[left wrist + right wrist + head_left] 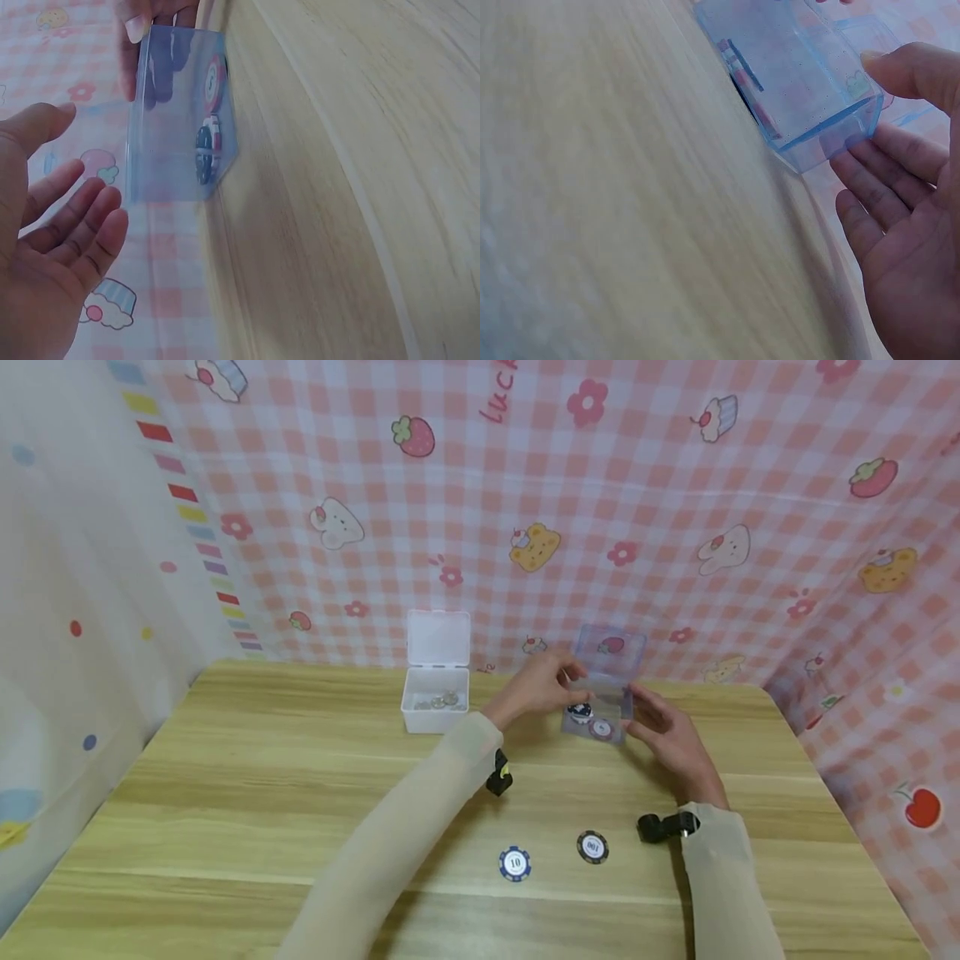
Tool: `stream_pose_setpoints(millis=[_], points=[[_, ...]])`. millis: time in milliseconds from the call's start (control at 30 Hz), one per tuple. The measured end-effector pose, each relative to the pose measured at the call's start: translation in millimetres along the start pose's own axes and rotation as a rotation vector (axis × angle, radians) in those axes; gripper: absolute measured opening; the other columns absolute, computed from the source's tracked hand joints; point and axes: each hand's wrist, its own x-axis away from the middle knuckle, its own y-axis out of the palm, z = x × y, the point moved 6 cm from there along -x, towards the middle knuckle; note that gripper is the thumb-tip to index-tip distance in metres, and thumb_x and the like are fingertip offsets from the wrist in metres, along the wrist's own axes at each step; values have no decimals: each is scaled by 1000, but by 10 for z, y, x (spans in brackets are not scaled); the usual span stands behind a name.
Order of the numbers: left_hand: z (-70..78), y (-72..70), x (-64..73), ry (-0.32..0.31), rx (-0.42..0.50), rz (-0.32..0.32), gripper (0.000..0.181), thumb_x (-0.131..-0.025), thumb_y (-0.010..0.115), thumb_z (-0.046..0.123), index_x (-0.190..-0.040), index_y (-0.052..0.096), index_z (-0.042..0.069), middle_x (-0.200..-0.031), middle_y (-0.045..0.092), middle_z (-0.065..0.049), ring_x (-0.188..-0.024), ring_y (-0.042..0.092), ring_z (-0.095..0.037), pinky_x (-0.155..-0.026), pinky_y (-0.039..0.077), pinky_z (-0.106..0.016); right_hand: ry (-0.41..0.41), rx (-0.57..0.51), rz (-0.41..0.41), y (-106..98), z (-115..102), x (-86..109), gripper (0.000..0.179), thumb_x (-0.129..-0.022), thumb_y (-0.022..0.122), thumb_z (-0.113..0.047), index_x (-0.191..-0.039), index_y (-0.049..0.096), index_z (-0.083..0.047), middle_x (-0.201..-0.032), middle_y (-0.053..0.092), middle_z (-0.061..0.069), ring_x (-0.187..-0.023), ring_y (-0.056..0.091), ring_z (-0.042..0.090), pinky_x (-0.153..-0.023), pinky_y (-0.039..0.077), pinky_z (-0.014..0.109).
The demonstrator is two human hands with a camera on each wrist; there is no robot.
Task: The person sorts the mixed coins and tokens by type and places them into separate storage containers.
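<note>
A clear plastic box [617, 732] with its lid [611, 647] raised stands near the back of the table. Several poker chips [600, 727] lie inside it, one with a pink-and-white edge. Over the left part of the box is my left hand [542, 687], its fingers loosely bent and nothing visible between them. In the left wrist view those fingers [91, 217] appear apart from the box. My right hand [670, 737] holds the box's right end, with its thumb [911, 73] at the rim and fingers against the end wall.
A white box [437, 720] with its lid up stands left of the clear one, holding several coins [442, 700]. Closer to me on the table [247, 810] lie a blue chip marked 10 [515, 863] and a black chip marked 100 [592, 847]. A checked curtain [480, 485] hangs behind.
</note>
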Motion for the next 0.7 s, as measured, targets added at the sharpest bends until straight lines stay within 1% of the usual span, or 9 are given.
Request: stream_pose_setpoints(millis=[200, 367, 567, 633, 700], points=[[-35, -13, 73, -3, 1, -43, 49, -95, 74, 37, -132, 64, 8, -130, 66, -12, -111, 64, -21, -95, 56, -29, 7, 0, 9, -27, -9, 11, 73, -100, 68, -26, -162, 31, -20, -164, 39, 14, -151, 38, 36, -125, 30, 52], [-80, -43, 173, 0, -55, -52, 54, -96, 72, 42, -138, 62, 11, -137, 63, -9, -117, 62, -21, -102, 55, -34, 12, -9, 6, -15, -1, 1, 73, -100, 68, -26, -162, 32, -20, -164, 38, 12, -151, 39, 34, -125, 30, 50], [-97, -97, 321, 16, -111, -70, 64, -95, 70, 49, -147, 54, 14, -147, 57, -5, -127, 58, -23, -106, 53, -41, 32, -26, 4, -11, 24, -7, 74, -100, 68, -24, -163, 30, -22, -166, 36, 10, -152, 37, 34, -126, 29, 51], [-114, -102, 369, 14, -110, -74, 67, -94, 71, 49, -148, 53, 15, -150, 53, -5, -130, 57, -24, -107, 53, -42, 35, -27, 2, -8, 27, -7, 73, -100, 68, -23, -163, 30, -22, -166, 35, 10, -152, 36, 34, -126, 29, 50], [-122, -103, 417, 15, -106, -80, 67, -94, 72, 48, -149, 53, 14, -155, 49, -9, -132, 56, -26, -107, 53, -45, 39, -28, 3, -7, 28, -5, 73, -100, 68, -23, -163, 30, -22, -166, 35, 9, -152, 36, 33, -126, 29, 49]])
